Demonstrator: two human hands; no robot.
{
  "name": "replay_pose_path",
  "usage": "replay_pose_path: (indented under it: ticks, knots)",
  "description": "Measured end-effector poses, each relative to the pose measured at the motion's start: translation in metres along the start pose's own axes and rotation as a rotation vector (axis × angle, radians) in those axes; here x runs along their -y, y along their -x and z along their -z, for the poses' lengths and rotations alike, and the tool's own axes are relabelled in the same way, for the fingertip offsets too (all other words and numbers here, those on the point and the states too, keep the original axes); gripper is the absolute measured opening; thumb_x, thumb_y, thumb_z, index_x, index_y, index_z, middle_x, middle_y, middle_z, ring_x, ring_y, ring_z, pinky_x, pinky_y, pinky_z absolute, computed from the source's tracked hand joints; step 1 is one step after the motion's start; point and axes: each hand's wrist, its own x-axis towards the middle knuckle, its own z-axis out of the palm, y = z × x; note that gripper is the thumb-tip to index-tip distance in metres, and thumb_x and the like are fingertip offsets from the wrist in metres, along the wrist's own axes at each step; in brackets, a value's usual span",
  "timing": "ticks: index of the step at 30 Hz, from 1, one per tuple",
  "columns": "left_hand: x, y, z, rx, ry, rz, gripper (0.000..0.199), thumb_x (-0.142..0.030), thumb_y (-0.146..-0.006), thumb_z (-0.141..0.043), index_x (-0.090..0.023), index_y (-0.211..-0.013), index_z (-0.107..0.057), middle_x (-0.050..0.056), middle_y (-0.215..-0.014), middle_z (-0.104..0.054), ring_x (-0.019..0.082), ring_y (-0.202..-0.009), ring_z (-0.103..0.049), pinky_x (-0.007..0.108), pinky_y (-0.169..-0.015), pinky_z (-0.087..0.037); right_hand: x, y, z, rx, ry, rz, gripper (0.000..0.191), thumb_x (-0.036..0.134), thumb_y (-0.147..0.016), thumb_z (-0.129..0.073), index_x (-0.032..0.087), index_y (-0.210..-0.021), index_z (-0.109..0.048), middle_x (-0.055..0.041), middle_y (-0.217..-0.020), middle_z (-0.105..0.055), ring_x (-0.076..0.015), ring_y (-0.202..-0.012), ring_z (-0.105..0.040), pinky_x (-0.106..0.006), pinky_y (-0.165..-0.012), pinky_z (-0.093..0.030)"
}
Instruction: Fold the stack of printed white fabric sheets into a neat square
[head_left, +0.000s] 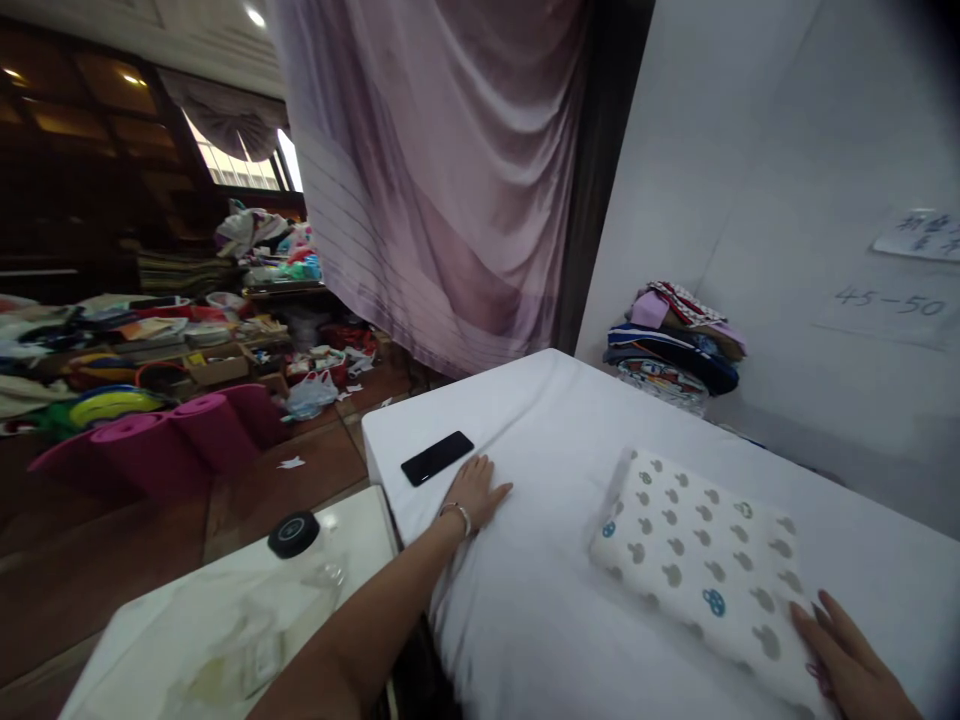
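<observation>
Beyond the cloth [697,560], handwritten “45-50” [889,301].

The folded cloth [701,560] was white, patterned with grey mushroom-like shapes and a few blue ones. The sheet [540,560] was plain white, and the phone [437,458] was black. The rolled mats [199,430] were deep pink. The curtain [465,180] was dusty pink with dark stripes at one side. The bottle lid [293,534] was black, and the wall [795,200] was pale grey-white.

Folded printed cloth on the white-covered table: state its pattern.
Grey and blue motifs on white; the head view shows the folded cloth.
</observation>
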Motion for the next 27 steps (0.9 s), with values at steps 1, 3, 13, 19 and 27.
replay_pose_path:
  ticks: [1,3,13,19,27]
  knots:
    - [0.003,-0.001,0.001,0.003,-0.005,-0.001,0.069,-0.059,-0.083,-0.032,-0.01,-0.13,-0.042,0.015,-0.142,-0.03,0.027,-0.134,-0.02,0.04,-0.109,-0.014,0.003,0.007,-0.001,-0.019,-0.034,-0.017,0.085,0.075,-0.064,-0.034,0.043,-0.138,-0.007,-0.0136,-0.144,-0.021,-0.0153,-0.128,-0.028,-0.033,-0.087,-0.038]
    - [0.007,-0.002,0.002,0.009,-0.012,-0.006,0.07,-0.059,-0.082,-0.032,-0.009,-0.13,-0.041,0.014,-0.142,-0.03,0.027,-0.134,-0.019,0.04,-0.109,-0.014,0.009,0.021,-0.003,-0.051,-0.123,-0.033,0.084,0.073,-0.064,-0.04,0.043,-0.137,-0.015,-0.0097,-0.144,-0.024,-0.0125,-0.129,-0.025,-0.029,-0.09,-0.037]
    - [-0.024,-0.006,0.011,-0.073,0.172,-0.023,0.048,-0.045,-0.085,-0.039,-0.014,-0.12,-0.051,0.013,-0.135,-0.042,0.024,-0.13,-0.029,0.039,-0.107,-0.019,0.035,0.046,0.0,-0.085,-0.236,-0.093,0.091,0.066,-0.066,-0.05,0.02,-0.141,-0.024,-0.0123,-0.131,-0.046,-0.0262,-0.104,-0.057,-0.037,-0.086,-0.047]
    - [-0.131,-0.008,-0.002,0.161,0.579,-0.084,0.059,-0.054,-0.082,-0.038,-0.015,-0.126,-0.044,0.012,-0.125,-0.053,0.021,-0.108,-0.054,0.031,-0.092,-0.039,0.041,0.041,0.002,-0.071,-0.222,-0.074,0.084,0.057,-0.072,-0.052,0.018,-0.14,-0.023,-0.0123,-0.106,-0.061,-0.0224,-0.085,-0.061,-0.031,-0.064,-0.05]
    - [-0.199,-0.033,-0.02,0.328,0.583,-0.069,0.046,-0.046,-0.069,-0.058,-0.013,-0.101,-0.059,0.014,-0.102,-0.065,0.026,-0.094,-0.06,0.031,-0.077,-0.045,0.038,0.039,0.011,0.062,-0.463,-0.122,0.09,0.041,-0.067,-0.067,0.02,-0.14,-0.019,-0.0143,-0.111,-0.059,-0.0225,-0.082,-0.061,-0.031,-0.059,-0.05]
